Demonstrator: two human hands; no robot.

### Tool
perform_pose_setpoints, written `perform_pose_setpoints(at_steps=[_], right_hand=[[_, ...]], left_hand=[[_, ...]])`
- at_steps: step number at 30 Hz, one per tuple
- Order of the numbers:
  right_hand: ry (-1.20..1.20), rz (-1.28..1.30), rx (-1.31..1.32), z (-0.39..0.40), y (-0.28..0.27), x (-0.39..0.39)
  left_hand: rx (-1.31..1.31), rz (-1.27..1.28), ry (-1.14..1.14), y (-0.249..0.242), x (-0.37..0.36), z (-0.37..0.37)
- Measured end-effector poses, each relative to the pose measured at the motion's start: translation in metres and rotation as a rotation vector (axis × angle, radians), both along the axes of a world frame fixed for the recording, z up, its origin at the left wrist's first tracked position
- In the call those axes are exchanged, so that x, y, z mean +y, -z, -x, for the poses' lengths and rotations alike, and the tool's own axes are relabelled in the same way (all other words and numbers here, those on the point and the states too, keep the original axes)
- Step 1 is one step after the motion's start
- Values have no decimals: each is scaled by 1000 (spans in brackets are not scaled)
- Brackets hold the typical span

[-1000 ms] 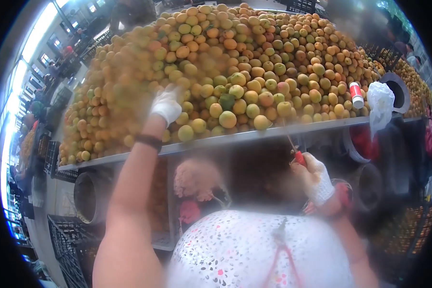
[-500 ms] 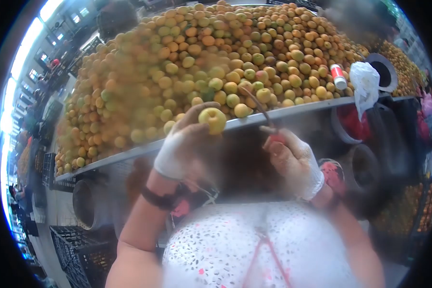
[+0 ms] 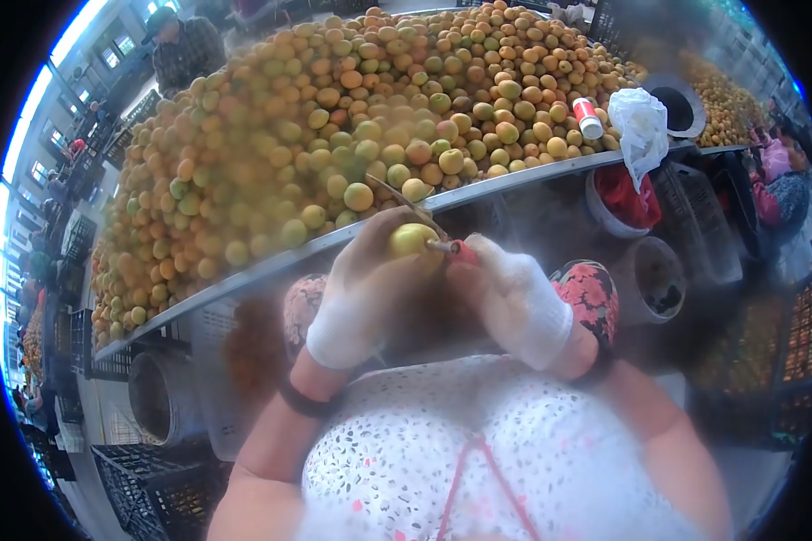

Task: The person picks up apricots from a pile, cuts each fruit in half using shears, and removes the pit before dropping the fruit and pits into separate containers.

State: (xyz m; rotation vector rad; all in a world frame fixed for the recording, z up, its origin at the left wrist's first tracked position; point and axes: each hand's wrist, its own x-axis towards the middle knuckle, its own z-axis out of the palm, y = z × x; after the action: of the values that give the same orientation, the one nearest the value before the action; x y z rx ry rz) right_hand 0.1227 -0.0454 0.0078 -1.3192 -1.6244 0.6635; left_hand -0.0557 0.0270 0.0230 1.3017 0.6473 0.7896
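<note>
Yellow-green round apricot [image 3: 412, 240] gripped in gloved left hand [image 3: 363, 298], red-handled knife [image 3: 424, 225] clasped in right hand [image 3: 512, 298].

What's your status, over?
Left hand grips round yellow-green fruit. Right hand holds red-handled knife against it. Heaped fruit table ahead, nothing blocking.

One head-worn fisheye view looks forward and down, close over both hands, toward the fruit table [image 3: 514, 183]
</note>
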Motion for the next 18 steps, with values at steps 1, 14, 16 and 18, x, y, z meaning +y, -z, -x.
perform_pose_setpoints(at_steps=[1, 14, 16, 18], right_hand=[[-7, 23, 46, 2, 0, -1], [-65, 267, 618, 18, 16, 3], [-226, 488, 881, 3, 5, 4], [-388, 721, 1146, -2, 0, 2]], left_hand=[[-2, -2, -2, -1, -2, -2], [405, -853, -296, 14, 4, -5], [372, -887, -325, 16, 10, -6], [-125, -16, -4, 15, 13, -2]])
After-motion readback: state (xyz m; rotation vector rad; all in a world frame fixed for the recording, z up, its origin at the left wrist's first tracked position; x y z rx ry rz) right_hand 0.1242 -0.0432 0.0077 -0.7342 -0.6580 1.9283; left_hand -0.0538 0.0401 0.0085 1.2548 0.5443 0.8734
